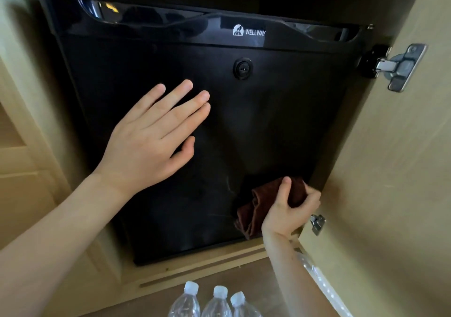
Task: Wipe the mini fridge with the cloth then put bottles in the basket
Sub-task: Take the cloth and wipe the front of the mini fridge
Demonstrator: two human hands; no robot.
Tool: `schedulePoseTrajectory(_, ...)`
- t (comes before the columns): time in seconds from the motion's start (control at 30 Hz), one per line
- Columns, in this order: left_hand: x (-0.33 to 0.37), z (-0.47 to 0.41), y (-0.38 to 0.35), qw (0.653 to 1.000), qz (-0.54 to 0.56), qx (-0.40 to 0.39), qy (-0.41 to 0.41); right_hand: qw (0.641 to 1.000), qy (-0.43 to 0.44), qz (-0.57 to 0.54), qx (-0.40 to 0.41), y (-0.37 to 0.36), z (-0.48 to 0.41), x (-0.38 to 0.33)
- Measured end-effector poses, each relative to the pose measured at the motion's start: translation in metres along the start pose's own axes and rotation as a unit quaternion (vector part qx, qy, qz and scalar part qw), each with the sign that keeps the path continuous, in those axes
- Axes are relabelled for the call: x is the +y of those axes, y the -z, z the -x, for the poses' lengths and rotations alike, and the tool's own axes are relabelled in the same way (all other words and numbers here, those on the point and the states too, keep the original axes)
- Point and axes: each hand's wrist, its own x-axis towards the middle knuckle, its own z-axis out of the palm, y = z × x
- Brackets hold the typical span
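Observation:
The black mini fridge (pixel 256 111) stands with its door closed inside a wooden cabinet. My left hand (pixel 151 138) lies flat and open against the door's left half, fingers spread. My right hand (pixel 290 209) grips a bunched brown cloth (pixel 258 207) and presses it on the door's lower right corner. Three clear water bottles (pixel 217 302) with white caps stand on the floor at the bottom edge. Another clear bottle (pixel 317 277) shows partly behind my right forearm. No basket is in view.
The open wooden cabinet door (pixel 390 170) stands at the right, with a metal hinge (pixel 400 66) near its top and another (pixel 317 224) lower down. A wooden ledge (pixel 195 268) runs below the fridge. A wooden panel flanks the left.

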Motion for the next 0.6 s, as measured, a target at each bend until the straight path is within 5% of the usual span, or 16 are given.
schedulePoseTrajectory(0.13,0.006,0.02,0.002,0.999,-0.024,-0.024,-0.011,0.999,-0.041,0.008,0.014,-0.005,0.003,-0.009)
schedulePoseTrajectory(0.4,0.004,0.024,0.001,0.999,-0.024,-0.025,-0.016,0.993,0.1,-0.057,0.005,-0.061,-0.028,-0.106)
schedulePoseTrajectory(0.6,0.004,0.023,-0.002,0.999,-0.03,-0.01,-0.017,0.994,0.094,-0.058,0.006,-0.06,-0.02,-0.089)
